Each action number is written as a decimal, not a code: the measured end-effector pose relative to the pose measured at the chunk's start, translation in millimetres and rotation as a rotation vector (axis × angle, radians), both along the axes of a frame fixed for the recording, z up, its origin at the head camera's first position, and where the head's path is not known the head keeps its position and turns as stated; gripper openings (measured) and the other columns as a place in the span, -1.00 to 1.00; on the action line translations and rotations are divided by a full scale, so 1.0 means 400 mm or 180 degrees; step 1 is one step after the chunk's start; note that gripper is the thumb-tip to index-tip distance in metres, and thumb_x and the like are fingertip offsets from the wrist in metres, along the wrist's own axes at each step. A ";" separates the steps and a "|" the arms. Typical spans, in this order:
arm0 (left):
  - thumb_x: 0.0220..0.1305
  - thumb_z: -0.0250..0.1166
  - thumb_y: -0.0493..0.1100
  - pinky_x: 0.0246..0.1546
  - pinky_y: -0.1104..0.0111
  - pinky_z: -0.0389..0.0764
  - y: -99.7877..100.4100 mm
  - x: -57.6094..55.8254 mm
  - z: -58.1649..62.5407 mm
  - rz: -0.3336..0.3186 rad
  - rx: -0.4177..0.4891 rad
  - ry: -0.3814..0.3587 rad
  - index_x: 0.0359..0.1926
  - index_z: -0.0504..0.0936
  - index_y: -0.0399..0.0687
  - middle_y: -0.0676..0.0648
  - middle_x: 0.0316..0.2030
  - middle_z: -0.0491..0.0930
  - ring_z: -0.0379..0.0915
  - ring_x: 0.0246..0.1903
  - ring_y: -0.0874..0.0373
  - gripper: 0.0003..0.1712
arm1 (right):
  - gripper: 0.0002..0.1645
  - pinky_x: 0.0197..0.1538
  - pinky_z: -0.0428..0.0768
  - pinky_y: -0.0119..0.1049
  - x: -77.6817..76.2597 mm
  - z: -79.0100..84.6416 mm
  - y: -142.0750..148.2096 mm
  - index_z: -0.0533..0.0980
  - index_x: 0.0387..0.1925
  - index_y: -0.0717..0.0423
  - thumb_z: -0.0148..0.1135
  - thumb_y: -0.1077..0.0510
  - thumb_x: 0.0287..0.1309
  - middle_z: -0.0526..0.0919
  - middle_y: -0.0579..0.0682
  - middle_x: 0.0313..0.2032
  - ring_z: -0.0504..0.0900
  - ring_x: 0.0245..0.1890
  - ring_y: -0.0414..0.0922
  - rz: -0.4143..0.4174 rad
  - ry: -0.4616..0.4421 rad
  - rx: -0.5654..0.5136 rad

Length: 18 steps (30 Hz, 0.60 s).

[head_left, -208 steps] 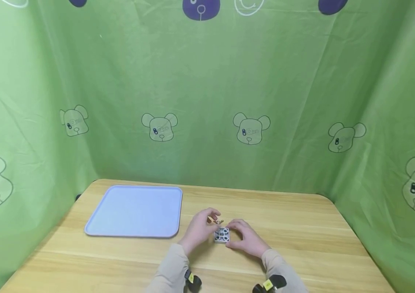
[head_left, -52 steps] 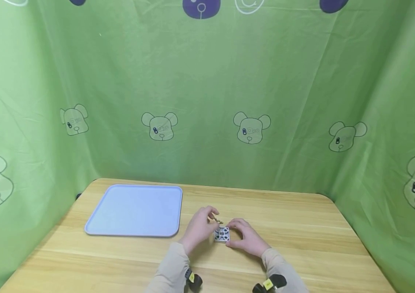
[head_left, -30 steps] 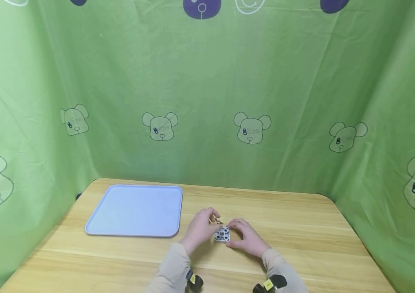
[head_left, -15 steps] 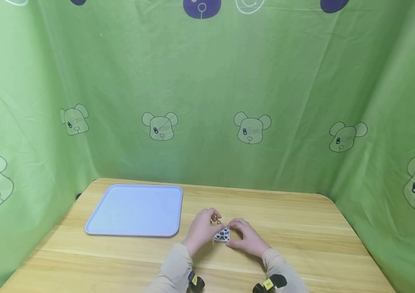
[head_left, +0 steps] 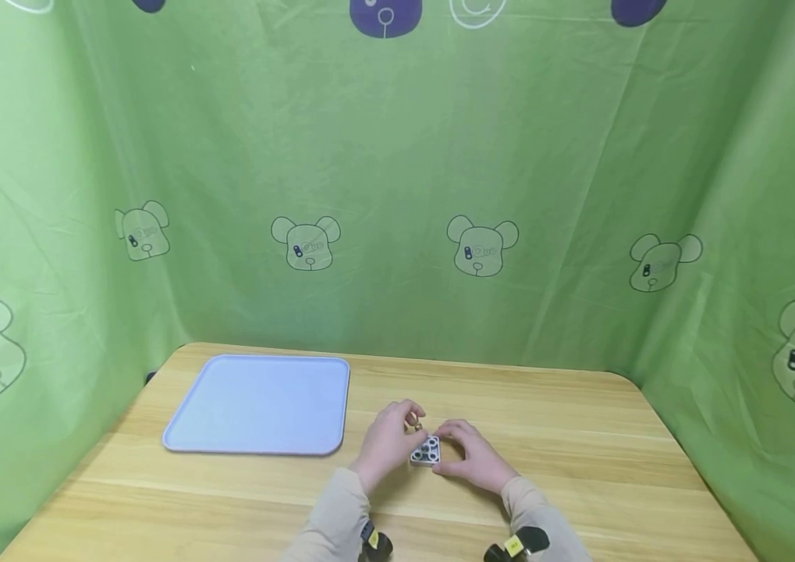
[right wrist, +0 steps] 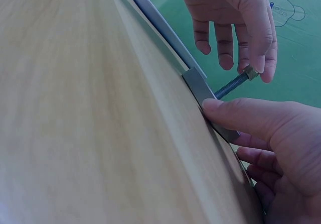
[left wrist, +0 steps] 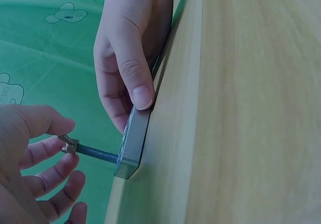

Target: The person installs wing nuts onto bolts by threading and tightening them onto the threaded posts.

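A small square metal block (head_left: 425, 456) with round holes in its top lies on the wooden table. From it rises a threaded rod (left wrist: 98, 153), topped by a brass-coloured wing nut (right wrist: 252, 73). My left hand (head_left: 386, 439) pinches the wing nut between thumb and fingers, the other fingers loosely bent beside it. Bare thread shows between nut and block in both wrist views. My right hand (head_left: 476, 460) grips the block from the right, its thumb (right wrist: 218, 106) on the near side; its fingertips behind the block are partly hidden.
A pale blue rectangular tray (head_left: 260, 402) lies to the left on the wooden table (head_left: 580, 437). Green cloth (head_left: 397, 156) with bear-head prints hangs behind the table and on both sides. Each sleeve carries a black wrist camera (head_left: 377, 545).
My left hand has shifted slightly right over the block, and the wing nut has turned, its wings no longer spread sideways in the head view. The right hand and block have stayed put.
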<state>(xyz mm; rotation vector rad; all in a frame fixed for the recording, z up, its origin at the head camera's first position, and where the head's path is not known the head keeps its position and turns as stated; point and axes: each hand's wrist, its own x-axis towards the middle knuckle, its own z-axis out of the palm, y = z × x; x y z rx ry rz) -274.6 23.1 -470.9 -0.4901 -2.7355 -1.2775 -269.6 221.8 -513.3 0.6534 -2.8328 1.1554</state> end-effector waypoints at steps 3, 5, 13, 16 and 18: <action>0.09 0.38 -0.16 -0.33 0.42 0.45 0.000 -0.003 -0.004 -0.0001 0.0003 0.0011 -0.08 0.59 -0.01 0.03 -0.29 0.56 0.46 -0.33 0.19 -0.67 | -0.28 0.32 0.26 0.27 0.001 0.001 0.000 0.49 0.10 0.16 0.46 -0.10 -0.07 0.46 0.17 0.19 0.40 0.25 0.21 0.0002 -0.0004 0.0000; 0.08 0.37 -0.17 -0.34 0.42 0.44 -0.001 -0.004 -0.006 -0.0001 0.0018 0.0022 -0.08 0.59 0.00 0.04 -0.30 0.56 0.46 -0.34 0.20 -0.67 | -0.28 0.32 0.27 0.27 0.001 0.001 0.000 0.49 0.10 0.16 0.47 -0.09 -0.08 0.46 0.17 0.18 0.40 0.25 0.21 0.0005 0.0003 -0.0005; 0.05 0.35 -0.20 -0.36 0.44 0.42 -0.002 -0.005 -0.008 0.0007 0.0078 0.0024 -0.06 0.58 0.01 0.05 -0.32 0.56 0.42 -0.38 0.24 -0.64 | -0.30 0.31 0.28 0.27 0.002 0.001 0.000 0.50 0.08 0.17 0.47 -0.08 -0.08 0.47 0.18 0.17 0.41 0.24 0.21 0.0020 0.0027 -0.0021; 0.07 0.35 -0.21 -0.36 0.45 0.42 -0.003 -0.005 -0.009 0.0018 0.0077 0.0031 -0.06 0.58 0.01 0.07 -0.33 0.56 0.41 -0.39 0.27 -0.65 | -0.30 0.31 0.28 0.27 0.002 0.000 0.000 0.50 0.08 0.17 0.47 -0.08 -0.07 0.47 0.18 0.17 0.41 0.24 0.21 0.0024 0.0024 -0.0030; 0.08 0.36 -0.22 -0.37 0.45 0.42 -0.004 -0.005 -0.009 0.0013 0.0086 0.0040 -0.06 0.58 -0.01 0.07 -0.34 0.56 0.41 -0.40 0.28 -0.65 | -0.30 0.31 0.29 0.26 0.001 0.000 0.000 0.50 0.07 0.16 0.47 -0.08 -0.08 0.47 0.17 0.17 0.42 0.23 0.21 0.0021 0.0022 -0.0026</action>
